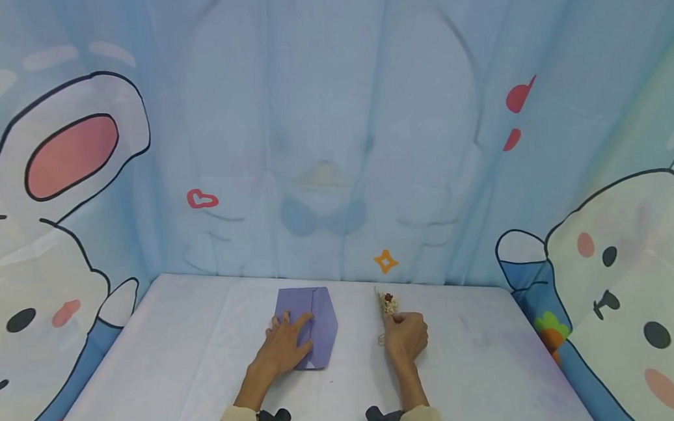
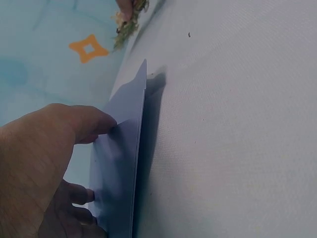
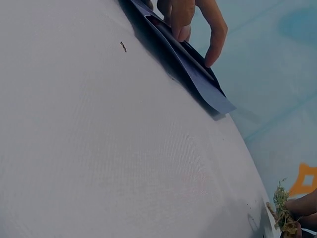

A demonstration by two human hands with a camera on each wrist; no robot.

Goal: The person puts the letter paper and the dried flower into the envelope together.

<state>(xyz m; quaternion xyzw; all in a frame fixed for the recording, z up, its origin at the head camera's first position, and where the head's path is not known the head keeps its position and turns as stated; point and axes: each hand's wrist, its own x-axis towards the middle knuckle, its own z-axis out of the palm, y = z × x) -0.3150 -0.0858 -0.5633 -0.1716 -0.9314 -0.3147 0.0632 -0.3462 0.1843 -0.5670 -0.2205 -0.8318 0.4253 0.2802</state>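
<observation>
A purple paper envelope (image 1: 324,332) lies on the white-covered table, its flap side toward the right. My left hand (image 1: 284,344) rests on it with spread fingers, and in the left wrist view the thumb and fingertips touch the envelope (image 2: 119,148). To the right, my right hand (image 1: 406,336) pinches a small bunch of dried flowers (image 1: 388,303) between thumb and fingers. The bunch shows a dark red bloom and pale sprigs. In the right wrist view the dried flowers (image 3: 283,210) and fingertips appear only at the lower right corner.
The white tablecloth (image 1: 483,370) spreads around both hands. A light blue curtain (image 1: 318,107) with cartoon bears hangs behind and at both sides of the table. A tiny dark speck (image 3: 123,46) lies on the cloth near the envelope.
</observation>
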